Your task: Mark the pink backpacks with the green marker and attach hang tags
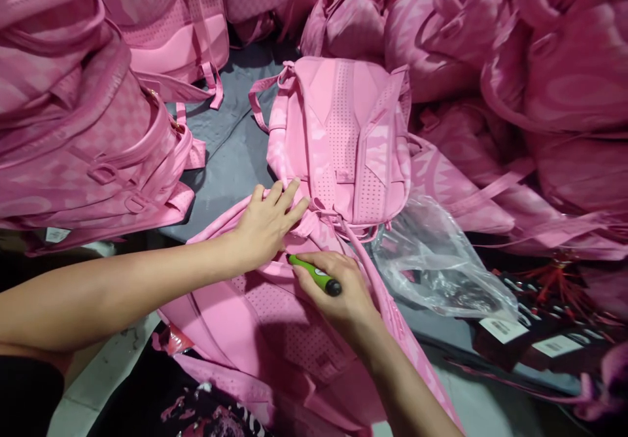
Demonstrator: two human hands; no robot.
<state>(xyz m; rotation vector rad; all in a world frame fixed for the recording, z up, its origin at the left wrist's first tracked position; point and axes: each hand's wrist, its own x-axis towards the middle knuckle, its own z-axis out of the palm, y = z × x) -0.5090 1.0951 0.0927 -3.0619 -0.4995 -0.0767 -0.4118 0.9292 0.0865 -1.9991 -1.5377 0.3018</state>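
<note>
A large pink backpack lies in front of me, with its dotted back panel facing up. My left hand rests on its upper edge, fingers spread flat over the fabric. In my right hand is a green pen-like tool with a black end. Its slim tip points toward the backpack's seam, just below my left fingers; I cannot tell whether it touches. Beyond my hands a smaller pink backpack lies with its straps up, meeting the top of the large one.
More pink backpacks are piled at the left, and others crowd the back and right. A clear plastic bag lies right of my hands on the dark grey table cover. White barcode tags lie farther right.
</note>
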